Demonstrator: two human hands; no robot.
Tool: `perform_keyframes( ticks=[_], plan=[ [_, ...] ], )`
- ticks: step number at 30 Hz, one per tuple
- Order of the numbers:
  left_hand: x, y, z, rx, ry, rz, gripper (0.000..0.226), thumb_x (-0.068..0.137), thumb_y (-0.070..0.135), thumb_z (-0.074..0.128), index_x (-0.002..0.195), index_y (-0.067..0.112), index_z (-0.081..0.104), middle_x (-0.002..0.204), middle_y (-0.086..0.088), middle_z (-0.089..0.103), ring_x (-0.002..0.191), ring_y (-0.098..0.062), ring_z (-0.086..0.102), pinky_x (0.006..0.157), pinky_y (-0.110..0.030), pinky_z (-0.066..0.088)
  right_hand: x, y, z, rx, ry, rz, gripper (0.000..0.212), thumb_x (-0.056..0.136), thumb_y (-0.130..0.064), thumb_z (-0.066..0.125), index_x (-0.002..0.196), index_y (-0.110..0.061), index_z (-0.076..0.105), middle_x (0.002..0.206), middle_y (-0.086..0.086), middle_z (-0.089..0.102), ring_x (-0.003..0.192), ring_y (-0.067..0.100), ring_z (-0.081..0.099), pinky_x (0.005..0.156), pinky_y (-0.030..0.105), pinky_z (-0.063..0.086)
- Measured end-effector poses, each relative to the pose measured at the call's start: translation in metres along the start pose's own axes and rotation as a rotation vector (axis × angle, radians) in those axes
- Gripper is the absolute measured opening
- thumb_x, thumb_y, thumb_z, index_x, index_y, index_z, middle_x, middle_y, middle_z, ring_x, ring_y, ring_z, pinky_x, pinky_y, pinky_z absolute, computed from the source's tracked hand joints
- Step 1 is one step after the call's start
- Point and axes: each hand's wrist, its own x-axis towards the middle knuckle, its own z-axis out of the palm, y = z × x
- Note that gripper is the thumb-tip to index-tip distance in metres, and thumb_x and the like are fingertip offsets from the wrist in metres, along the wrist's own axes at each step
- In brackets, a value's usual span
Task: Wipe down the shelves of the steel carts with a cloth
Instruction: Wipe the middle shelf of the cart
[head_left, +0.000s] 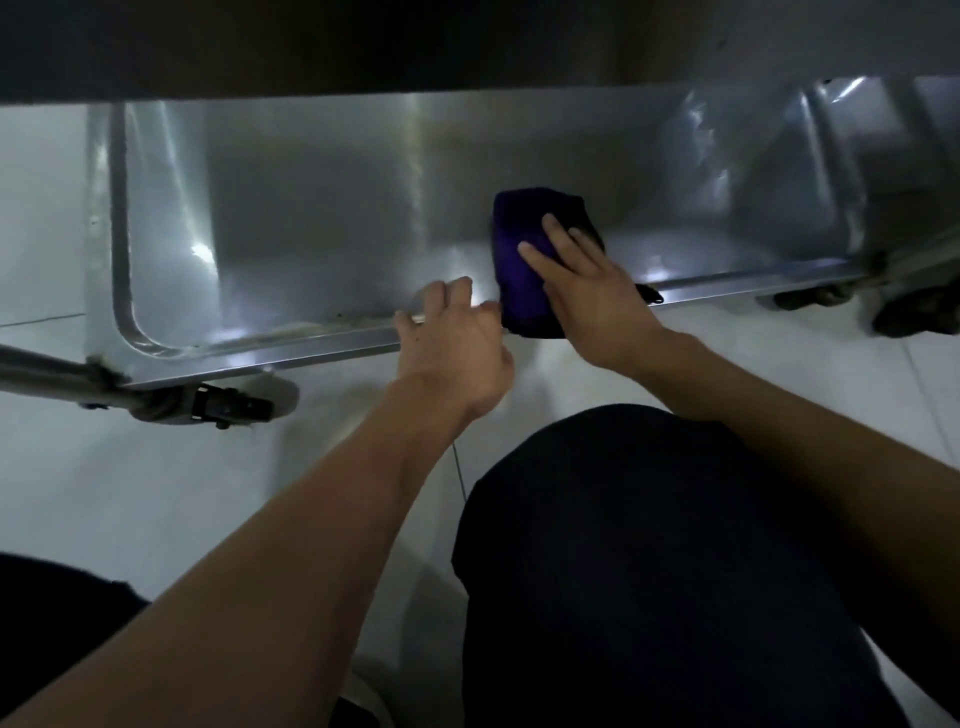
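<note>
The bottom shelf (322, 218) across the upper half of the frame is made of brushed steel, smooth and semi-glossy, with bright reflections seen on it. At centre right a dark purple cloth (522, 260), soft and matt, is seen. The caster (228, 408) at lower left is formed of black plastic and grey metal. The floor (156, 493) is covered with pale, smooth, slightly shiny tiles.

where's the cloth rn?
Head view, right of centre: the purple cloth lies on the bottom steel shelf, draped over its front edge, under the right hand.
</note>
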Motion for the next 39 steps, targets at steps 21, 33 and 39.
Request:
perform_keyframes(
  ticks=[21,33,39],
  plan=[
    [0.003,-0.011,0.026,0.063,0.078,0.001,0.079,0.085,0.032,0.058,0.154,0.026,0.021,0.161,-0.003,0.005,0.152,-0.029,-0.002,0.118,-0.067,0.011,0.022,-0.01,-0.007,0.097,0.079,0.049,0.056,0.107,-0.039,0.027,0.159,-0.023,0.016,0.168,0.001,0.004,0.154,0.021,0.007,0.123,0.048,0.011],
    [0.007,0.015,0.01,-0.007,0.12,-0.107,0.058,0.085,0.023,0.059,0.142,0.021,0.048,0.156,-0.006,0.03,0.151,-0.028,0.014,0.115,-0.062,0.023,0.023,0.026,0.008,0.071,0.122,-0.112,0.056,0.106,-0.034,0.03,0.159,-0.021,0.018,0.168,0.003,0.003,0.154,0.026,0.0,0.123,0.053,0.004],
    [0.041,0.074,0.008,0.023,0.167,-0.007,0.054,0.088,0.027,0.056,0.141,0.021,0.048,0.152,-0.006,0.037,0.144,-0.027,0.027,0.113,-0.055,0.028,0.012,0.082,0.013,0.122,0.192,-0.034,0.054,0.106,-0.033,0.033,0.158,-0.021,0.024,0.167,0.001,0.009,0.152,0.027,0.011,0.122,0.05,0.013]
  ],
)
